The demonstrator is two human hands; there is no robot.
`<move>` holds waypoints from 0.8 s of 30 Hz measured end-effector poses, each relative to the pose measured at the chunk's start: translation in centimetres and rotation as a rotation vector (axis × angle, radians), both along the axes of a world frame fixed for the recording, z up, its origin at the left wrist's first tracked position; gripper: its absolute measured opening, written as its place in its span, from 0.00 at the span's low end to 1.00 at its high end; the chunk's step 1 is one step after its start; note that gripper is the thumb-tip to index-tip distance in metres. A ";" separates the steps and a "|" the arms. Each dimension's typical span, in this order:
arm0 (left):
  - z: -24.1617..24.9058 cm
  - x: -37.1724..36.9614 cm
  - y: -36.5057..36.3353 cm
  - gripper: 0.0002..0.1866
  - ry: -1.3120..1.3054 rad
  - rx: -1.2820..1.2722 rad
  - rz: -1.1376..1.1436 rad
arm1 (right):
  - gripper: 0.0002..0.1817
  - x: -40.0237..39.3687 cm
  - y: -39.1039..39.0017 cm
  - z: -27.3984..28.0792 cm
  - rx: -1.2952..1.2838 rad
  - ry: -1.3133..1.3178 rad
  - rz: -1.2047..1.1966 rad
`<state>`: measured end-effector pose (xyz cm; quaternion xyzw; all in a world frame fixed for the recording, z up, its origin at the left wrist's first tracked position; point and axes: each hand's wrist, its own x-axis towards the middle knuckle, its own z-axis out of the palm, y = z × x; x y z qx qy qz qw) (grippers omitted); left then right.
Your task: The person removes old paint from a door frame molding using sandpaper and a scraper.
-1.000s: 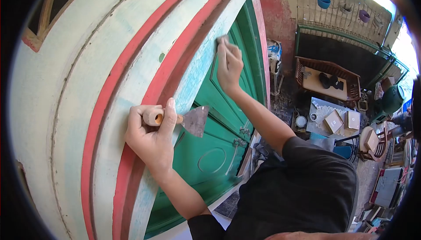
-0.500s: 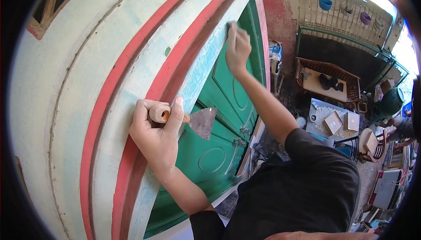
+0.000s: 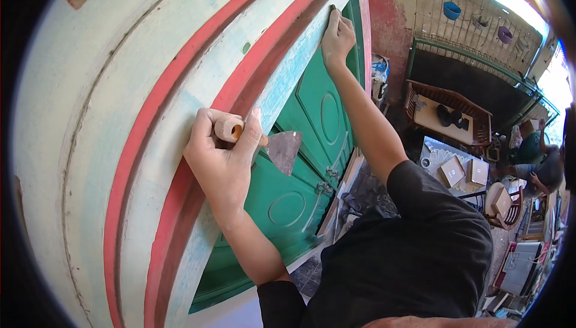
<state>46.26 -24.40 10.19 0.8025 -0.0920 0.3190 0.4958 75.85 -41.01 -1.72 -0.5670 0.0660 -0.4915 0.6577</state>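
My left hand [image 3: 219, 163] is closed around the wooden handle of a putty knife [image 3: 284, 152]. Its broad grey blade sticks out over the green door [image 3: 288, 208], and the hand rests against the red and pale mouldings of the door surround. Higher up, my right hand [image 3: 338, 39] has its fingers pinched against the pale frame strip [image 3: 288, 79], which shows patchy blue paint. A small dark edge pokes out at its fingertips; too little of it shows to tell what it is.
A wooden bench [image 3: 447, 112] with dark items on it stands below. Near it are a low table [image 3: 435, 175] with boxes and a chair [image 3: 504, 208]. Another person [image 3: 543, 172] bends at the right. Pots such as a blue one [image 3: 452, 10] hang on a grille.
My right hand has slid farther up the frame strip. My left hand keeps its hold on the putty knife while the view shifts slightly. The other person comes more into view.
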 end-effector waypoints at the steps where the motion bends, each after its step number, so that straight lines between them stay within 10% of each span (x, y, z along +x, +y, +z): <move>1: 0.1 0.0 -0.1 0.17 -0.020 0.009 -0.010 | 0.21 -1.2 0.4 0.1 -0.007 -0.007 0.004; 7: -0.3 0.0 0.2 0.17 -0.063 0.001 -0.033 | 0.23 -6.4 1.3 -2.0 -0.379 -0.149 -0.056; 24: -0.5 0.5 0.7 0.15 -0.008 -0.145 -0.139 | 0.19 -4.5 0.9 0.7 -0.421 -0.194 -0.131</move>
